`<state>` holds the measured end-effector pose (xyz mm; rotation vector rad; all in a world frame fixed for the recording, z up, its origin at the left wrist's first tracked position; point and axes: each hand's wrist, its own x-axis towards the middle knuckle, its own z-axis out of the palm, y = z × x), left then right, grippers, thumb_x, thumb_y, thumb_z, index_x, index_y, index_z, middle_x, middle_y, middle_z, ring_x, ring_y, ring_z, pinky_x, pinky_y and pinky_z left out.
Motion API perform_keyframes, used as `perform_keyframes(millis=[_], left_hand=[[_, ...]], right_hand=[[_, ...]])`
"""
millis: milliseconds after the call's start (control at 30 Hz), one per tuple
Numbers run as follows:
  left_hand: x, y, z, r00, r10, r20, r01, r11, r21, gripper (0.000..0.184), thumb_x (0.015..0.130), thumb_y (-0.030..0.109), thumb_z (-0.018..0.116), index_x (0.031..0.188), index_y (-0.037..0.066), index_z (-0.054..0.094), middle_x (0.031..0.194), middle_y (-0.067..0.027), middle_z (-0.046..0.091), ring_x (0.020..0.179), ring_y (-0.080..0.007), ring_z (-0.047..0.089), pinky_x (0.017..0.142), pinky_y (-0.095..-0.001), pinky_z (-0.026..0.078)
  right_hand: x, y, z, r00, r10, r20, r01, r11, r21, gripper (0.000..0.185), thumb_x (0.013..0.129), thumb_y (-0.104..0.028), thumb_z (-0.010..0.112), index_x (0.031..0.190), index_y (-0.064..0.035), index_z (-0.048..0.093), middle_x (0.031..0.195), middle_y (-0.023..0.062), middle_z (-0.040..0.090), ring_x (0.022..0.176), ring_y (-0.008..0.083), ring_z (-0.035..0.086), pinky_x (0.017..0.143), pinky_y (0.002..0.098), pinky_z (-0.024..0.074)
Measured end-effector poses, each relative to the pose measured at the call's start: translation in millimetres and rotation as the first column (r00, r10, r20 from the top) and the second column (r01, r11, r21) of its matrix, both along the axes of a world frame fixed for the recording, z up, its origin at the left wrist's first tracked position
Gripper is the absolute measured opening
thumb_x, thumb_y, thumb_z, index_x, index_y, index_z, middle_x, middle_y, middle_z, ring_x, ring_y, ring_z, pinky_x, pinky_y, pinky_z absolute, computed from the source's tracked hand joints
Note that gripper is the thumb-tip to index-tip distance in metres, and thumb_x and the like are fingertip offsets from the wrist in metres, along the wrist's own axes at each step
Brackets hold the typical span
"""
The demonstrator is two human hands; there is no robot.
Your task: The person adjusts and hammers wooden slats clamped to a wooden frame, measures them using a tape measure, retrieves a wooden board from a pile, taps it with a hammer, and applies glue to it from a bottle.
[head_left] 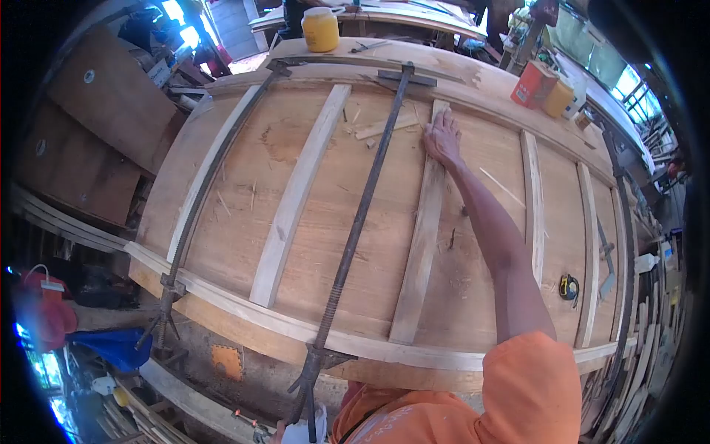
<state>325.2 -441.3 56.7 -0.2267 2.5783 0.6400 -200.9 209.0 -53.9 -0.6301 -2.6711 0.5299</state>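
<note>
My right hand (pixel 443 138) lies with fingers stretched out on the upper end of a wooden slat (pixel 420 255). This slat is one of several crosspieces in a large wooden frame, set over a plywood panel (pixel 347 222). Left of that hand, a long bar clamp (pixel 364 196) spans the frame from the far rail to the front rail (pixel 237 302). At the bottom edge, a small part of my left hand (pixel 279 431) shows beside the clamp's handle (pixel 303 392). Its fingers are mostly hidden, and whether it holds anything is unclear.
Other bar clamps (pixel 214 166) (pixel 625 222) cross the left and right ends. A tape measure (pixel 569 287), hammer (pixel 606 255) and wood scraps (pixel 387 126) lie on the panel. Beyond stand a yellow jug (pixel 320 29) and red container (pixel 534 83). Another person is partly visible at the top.
</note>
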Motion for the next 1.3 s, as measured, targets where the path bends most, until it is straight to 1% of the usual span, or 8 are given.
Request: perform_keyframes(millis=[433, 700, 800, 900, 967, 1033, 1233, 1300], left_hand=[[3.8, -0.9, -0.1, 0.988, 0.046, -0.144, -0.029, 0.993, 0.116, 0.028, 0.096, 0.013, 0.072, 0.121, 0.004, 0.064, 0.089, -0.0262, 0.072, 0.079, -0.0471, 0.071, 0.070, -0.0532, 0.054], [7.9, -27.2, -24.7, 0.996, -0.080, -0.026, 0.081, 0.996, 0.024, 0.043, 0.094, 0.018, 0.075, 0.130, -0.001, 0.061, 0.093, -0.0235, 0.074, 0.083, -0.0471, 0.072, 0.075, -0.0493, 0.057], [-5.6, -2.2, 8.6, 0.992, 0.120, -0.047, -0.108, 0.973, 0.204, 0.039, 0.093, 0.016, 0.077, 0.123, -0.004, 0.064, 0.084, -0.0159, 0.075, 0.070, -0.0356, 0.073, 0.069, -0.0429, 0.057], [2.3, -18.4, -14.9, 0.985, 0.160, -0.071, -0.132, 0.945, 0.300, 0.043, 0.094, 0.015, 0.078, 0.128, -0.005, 0.062, 0.089, -0.0150, 0.076, 0.078, -0.0248, 0.074, 0.074, -0.0385, 0.057], [2.6, -20.7, -16.0, 0.982, 0.063, -0.177, 0.000, 0.942, 0.335, 0.045, 0.095, 0.016, 0.077, 0.132, -0.005, 0.060, 0.097, -0.0183, 0.076, 0.089, -0.0234, 0.075, 0.082, -0.0373, 0.058], [-3.1, -14.2, 12.4, 0.990, 0.083, -0.112, -0.039, 0.937, 0.346, 0.046, 0.096, 0.017, 0.076, 0.133, -0.005, 0.060, 0.100, -0.0201, 0.076, 0.092, -0.0245, 0.075, 0.085, -0.0374, 0.057], [33.9, -32.3, 35.6, 0.970, 0.241, -0.008, -0.220, 0.897, 0.384, 0.045, 0.100, 0.021, 0.071, 0.136, -0.004, 0.060, 0.109, -0.0219, 0.076, 0.107, -0.0248, 0.074, 0.092, -0.0373, 0.056], [45.9, -50.9, 20.5, 0.987, 0.115, -0.112, -0.083, 0.963, 0.256, 0.032, 0.099, 0.024, 0.069, 0.119, -0.001, 0.065, 0.091, -0.0283, 0.071, 0.088, -0.0476, 0.071, 0.075, -0.0475, 0.056]], right_hand=[[-9.0, 0.8, 9.4, 0.966, -0.233, 0.110, 0.245, 0.963, -0.115, 0.102, 0.093, -0.048, 0.062, 0.167, 0.0029, 0.014, 0.171, 0.0309, 0.023, 0.153, 0.0544, 0.030, 0.125, 0.0612, 0.0263], [-26.3, 23.8, -5.2, 0.986, -0.164, 0.041, 0.167, 0.980, -0.109, 0.103, 0.082, -0.046, 0.071, 0.157, 0.0089, 0.026, 0.150, 0.0355, 0.052, 0.141, 0.0491, 0.051, 0.116, 0.0569, 0.0422], [-42.6, 26.6, -5.1, 0.994, -0.032, 0.101, 0.044, 0.991, -0.123, 0.107, 0.080, -0.051, 0.074, 0.157, 0.0085, 0.028, 0.148, 0.0362, 0.053, 0.140, 0.0490, 0.052, 0.115, 0.0538, 0.0439], [-48.7, 1.5, -6.3, 0.893, -0.445, -0.069, 0.450, 0.879, 0.156, 0.100, 0.085, -0.052, 0.074, 0.152, 0.0100, 0.036, 0.141, 0.0361, 0.059, 0.133, 0.0459, 0.059, 0.109, 0.0497, 0.0487], [-27.3, -35.5, 39.1, 0.904, 0.052, -0.425, -0.001, 0.993, 0.119, 0.091, 0.089, -0.048, 0.075, 0.151, 0.0093, 0.041, 0.142, 0.0376, 0.056, 0.138, 0.0489, 0.053, 0.114, 0.0492, 0.0435], [42.9, -128.3, 122.8, 0.949, 0.182, -0.256, -0.279, 0.864, -0.418, 0.083, 0.094, -0.041, 0.073, 0.147, 0.0154, 0.043, 0.136, 0.0401, 0.058, 0.130, 0.0502, 0.058, 0.111, 0.0479, 0.0466], [61.4, -190.7, 55.5, 0.922, -0.041, -0.385, -0.015, 0.990, -0.142, 0.087, 0.096, -0.048, 0.070, 0.149, 0.0142, 0.041, 0.123, 0.0285, 0.069, 0.109, 0.0377, 0.070, 0.096, 0.0442, 0.0549], [80.9, -190.3, 50.6, 0.961, -0.024, -0.276, -0.108, 0.884, -0.455, 0.075, 0.099, -0.046, 0.068, 0.142, 0.0124, 0.047, 0.119, 0.0252, 0.070, 0.104, 0.0348, 0.071, 0.092, 0.0444, 0.0558]])
